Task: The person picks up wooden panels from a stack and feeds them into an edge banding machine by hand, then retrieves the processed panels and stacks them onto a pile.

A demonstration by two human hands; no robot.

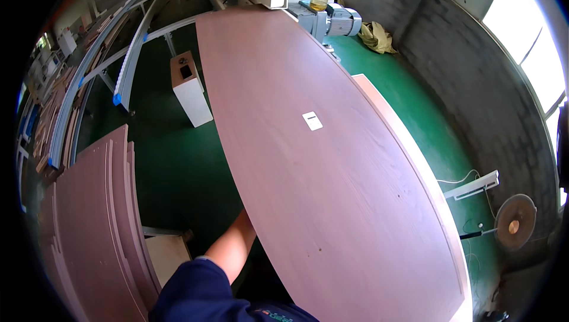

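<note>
A long brown wood-grain panel (296,180) stretches from just in front of me to a machine at the far end. On its upper face lies a small white label (312,121). My left forearm (232,250), in a dark blue sleeve, reaches to the panel's left edge. The left hand goes out of sight beneath that edge, so its fingers and grip are hidden. My right hand does not show.
Stacked brown boards (89,221) stand at the lower left. A white box-shaped stand (192,100) is left of the panel. Roller rails (133,55) run along the far left. An electric motor (344,21) sits at the back, and a round disc-shaped object (515,221) at right.
</note>
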